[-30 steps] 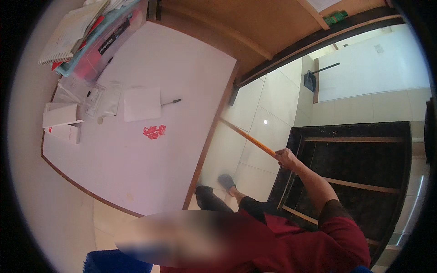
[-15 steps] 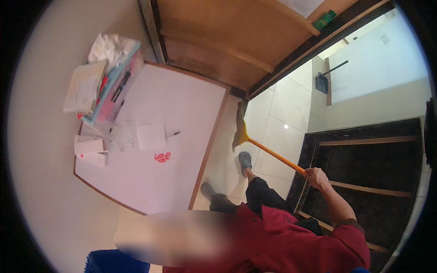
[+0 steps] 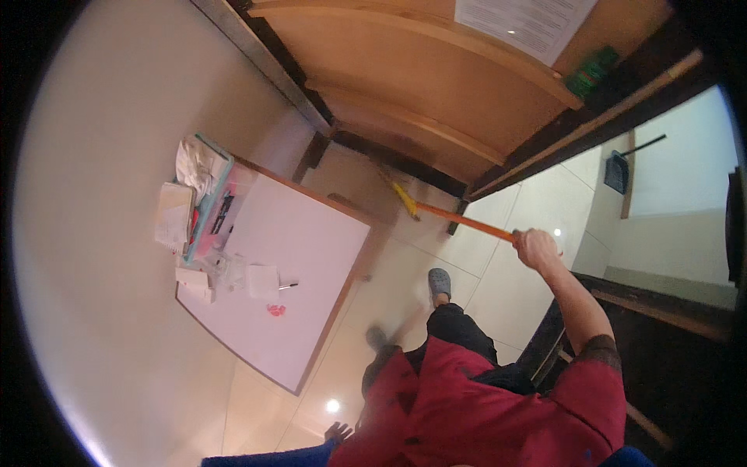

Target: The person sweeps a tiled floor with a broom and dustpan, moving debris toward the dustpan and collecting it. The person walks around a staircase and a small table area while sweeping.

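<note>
My right hand (image 3: 537, 247) is closed round the end of the orange handle of a broom (image 3: 467, 222), with my arm stretched forward. Its yellow head (image 3: 405, 201) is low at the floor, tilted, beside the far corner of the white table and close to the wooden panel. The bristles are blurred and hard to make out. Down at the lower edge, my left hand (image 3: 338, 431) shows only in part, fingers apart, nothing visible in it. Both my feet, in grey clogs (image 3: 440, 286), stand on the tiles.
On the left, the white table (image 3: 303, 335) bears a plastic bin (image 3: 216, 208) of pens and cloth, papers and a marker (image 3: 289, 286). A wooden panel (image 3: 405, 86) rises ahead. Dark shelving (image 3: 661, 350) is by my right arm. A dustpan (image 3: 617, 171) stands by the far-right wall.
The broom head has moved farther forward, towards the base of the wooden panel, and turned. My view has shifted. My left hand's fingers now show at the lower edge.
</note>
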{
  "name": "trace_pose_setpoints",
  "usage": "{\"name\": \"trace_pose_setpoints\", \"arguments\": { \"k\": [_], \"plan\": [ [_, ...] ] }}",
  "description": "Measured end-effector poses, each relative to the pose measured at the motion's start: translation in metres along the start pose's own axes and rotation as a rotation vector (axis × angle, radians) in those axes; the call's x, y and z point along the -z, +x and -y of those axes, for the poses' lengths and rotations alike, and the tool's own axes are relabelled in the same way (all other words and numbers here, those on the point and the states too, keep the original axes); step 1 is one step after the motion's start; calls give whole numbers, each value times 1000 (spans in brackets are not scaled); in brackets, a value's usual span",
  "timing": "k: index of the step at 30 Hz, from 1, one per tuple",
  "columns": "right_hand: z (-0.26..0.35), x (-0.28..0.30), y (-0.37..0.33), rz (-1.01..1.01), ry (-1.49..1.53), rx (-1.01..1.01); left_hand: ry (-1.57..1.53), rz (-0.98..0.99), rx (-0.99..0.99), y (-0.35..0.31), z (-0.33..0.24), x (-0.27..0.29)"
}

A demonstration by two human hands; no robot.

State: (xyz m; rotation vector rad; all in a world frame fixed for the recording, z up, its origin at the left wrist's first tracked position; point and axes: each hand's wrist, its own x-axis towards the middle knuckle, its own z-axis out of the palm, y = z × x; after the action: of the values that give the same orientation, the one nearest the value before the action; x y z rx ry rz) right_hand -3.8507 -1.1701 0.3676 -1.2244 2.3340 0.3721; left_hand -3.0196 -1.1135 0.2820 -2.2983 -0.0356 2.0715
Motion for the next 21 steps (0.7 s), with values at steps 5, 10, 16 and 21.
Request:
{"name": "trace_pose_setpoints", "arguments": {
  "k": [5,10,16,21],
  "plan": [
    [-1,12,107,-116,31,198,-15,-25,-58,-45,30,-78],
    [62,47,191,-135,-56,317,-103,-60,-98,-70,62,-111],
    [117,51,257,-91,27,366,-85,-70,-117,-61,60,-113],
    [135,-6,276,76,349,123,-25,-92,-81,-74,70,-138]
  ]
}}
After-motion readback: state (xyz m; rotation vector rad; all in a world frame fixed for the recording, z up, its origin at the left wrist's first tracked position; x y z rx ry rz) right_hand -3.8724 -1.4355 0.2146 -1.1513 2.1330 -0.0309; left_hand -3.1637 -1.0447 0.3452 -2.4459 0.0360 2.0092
